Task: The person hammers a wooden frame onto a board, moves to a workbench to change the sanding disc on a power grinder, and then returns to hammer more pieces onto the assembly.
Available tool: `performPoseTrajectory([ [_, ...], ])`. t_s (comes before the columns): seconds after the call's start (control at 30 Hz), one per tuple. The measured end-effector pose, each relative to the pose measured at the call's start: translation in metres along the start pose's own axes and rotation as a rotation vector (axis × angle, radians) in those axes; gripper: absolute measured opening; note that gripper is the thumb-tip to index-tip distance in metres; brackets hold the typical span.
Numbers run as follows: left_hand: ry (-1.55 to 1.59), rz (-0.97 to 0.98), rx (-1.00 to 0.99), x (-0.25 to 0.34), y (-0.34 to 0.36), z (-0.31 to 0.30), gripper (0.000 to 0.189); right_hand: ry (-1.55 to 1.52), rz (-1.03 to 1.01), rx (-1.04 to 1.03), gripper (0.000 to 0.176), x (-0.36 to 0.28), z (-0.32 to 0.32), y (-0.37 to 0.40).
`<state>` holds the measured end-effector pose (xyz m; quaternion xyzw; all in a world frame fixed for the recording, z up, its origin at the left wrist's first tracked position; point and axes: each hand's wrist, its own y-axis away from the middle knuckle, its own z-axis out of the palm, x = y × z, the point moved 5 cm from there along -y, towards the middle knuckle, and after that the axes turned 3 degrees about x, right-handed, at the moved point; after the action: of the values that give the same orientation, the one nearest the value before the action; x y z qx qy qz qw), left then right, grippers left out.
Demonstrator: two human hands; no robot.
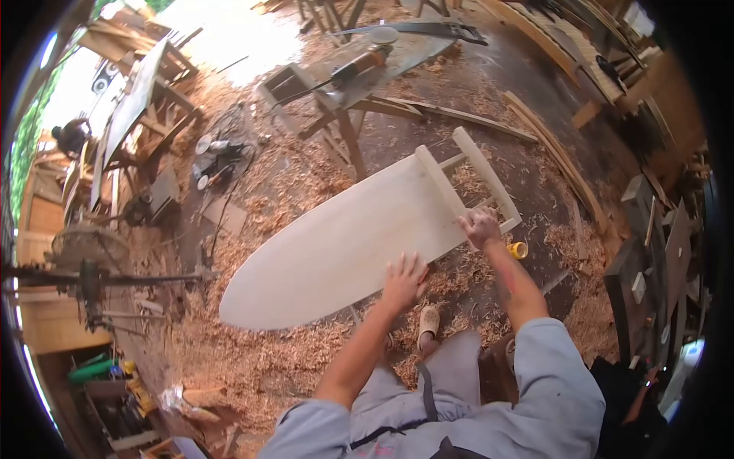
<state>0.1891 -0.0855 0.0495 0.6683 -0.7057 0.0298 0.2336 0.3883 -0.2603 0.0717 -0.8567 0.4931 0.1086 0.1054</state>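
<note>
Smoothly rounded board (329, 249), pale, broad, tapering

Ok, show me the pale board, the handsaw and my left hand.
Pale board (329, 241), head view: its broad face.
Handsaw (428, 29), head view: its blade.
Left hand (404, 284), head view: back of the hand.

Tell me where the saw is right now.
In the head view, the saw lies near the top, just right of centre, along the far edge of the bench, well beyond the pale board.

The board (329, 245) is pale cream, shavings (252, 367) orange-tan, the small object (518, 250) yellow, the shirt (550, 382) blue-grey.
</note>
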Motion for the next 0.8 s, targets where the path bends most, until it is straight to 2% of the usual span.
performPoseTrajectory([
  [0.03,0.019,-0.017,0.036,-0.003,0.047,0.007,0.058,-0.009,-0.026,-0.006,0.036,0.0,0.006,0.002],
  [0.1,-0.002,-0.116,0.176,-0.029,0.142,0.033,0.055,0.083,-0.029,0.184,0.038,0.004,0.011,0.002],
  [0.13,0.173,-0.318,0.134,-0.04,0.191,0.024,0.048,0.135,0.003,0.137,0.036,0.004,0.012,0.001],
  [0.17,0.286,-0.471,0.19,-0.068,0.243,0.06,0.04,0.137,-0.018,0.123,0.036,0.001,0.015,0.001],
  [0.2,0.216,-0.686,0.212,-0.077,0.309,0.077,0.039,0.203,0.074,0.063,0.038,0.005,0.02,0.001],
  [0.23,0.142,-0.752,-0.064,-0.086,0.36,0.081,0.042,0.273,0.174,0.001,0.044,0.007,0.026,0.002],
  [0.27,0.275,-1.079,-0.246,-0.134,0.438,0.18,0.047,0.291,0.256,-0.012,0.05,0.006,0.027,0.001],
  [0.3,0.33,-1.26,-0.117,-0.122,0.475,0.155,0.048,0.305,0.358,-0.027,0.059,0.007,0.032,0.003],
  [0.37,0.35,-1.324,0.096,-0.138,0.546,0.171,0.047,0.373,0.438,0.095,0.07,-0.011,0.025,0.019],
  [0.4,0.322,-1.218,0.163,-0.162,0.592,0.203,0.044,0.325,0.39,0.236,0.069,-0.021,0.023,0.031],
  [0.43,0.281,-1.263,-0.007,-0.172,0.603,0.184,0.044,0.281,0.348,0.387,0.068,-0.035,0.025,0.05],
  [0.47,0.244,-1.306,-0.15,-0.176,0.598,0.175,0.045,0.296,0.414,0.391,0.068,-0.052,0.038,0.075],
  [0.53,0.331,-1.204,0.251,-0.182,0.56,0.12,0.041,0.038,0.611,0.536,0.068,-0.092,0.075,0.135],
  [0.57,0.334,-1.042,0.355,-0.183,0.521,0.082,0.039,0.013,0.804,0.362,0.067,-0.109,0.113,0.173],
  [0.6,0.348,-0.867,0.451,-0.183,0.471,0.045,0.036,-0.019,1.014,0.032,0.068,-0.118,0.161,0.212],
  [0.63,0.352,-0.674,0.481,-0.178,0.415,0.0,0.036,-0.125,1.02,-0.077,0.07,-0.149,0.174,0.242],
  [0.67,0.362,-0.478,0.496,-0.171,0.358,-0.033,0.036,-0.206,1.104,-0.296,0.074,-0.17,0.187,0.271],
  [0.7,0.269,-0.298,0.486,-0.17,0.308,-0.053,0.037,-0.17,1.114,-0.311,0.08,-0.172,0.236,0.306],
  [0.77,0.216,0.04,0.549,-0.151,0.196,-0.095,0.04,-0.095,1.216,-0.513,0.085,-0.181,0.274,0.344],
  [0.8,0.147,0.19,0.556,-0.141,0.139,-0.107,0.044,-0.3,1.303,-0.518,0.079,-0.183,0.287,0.358],
])
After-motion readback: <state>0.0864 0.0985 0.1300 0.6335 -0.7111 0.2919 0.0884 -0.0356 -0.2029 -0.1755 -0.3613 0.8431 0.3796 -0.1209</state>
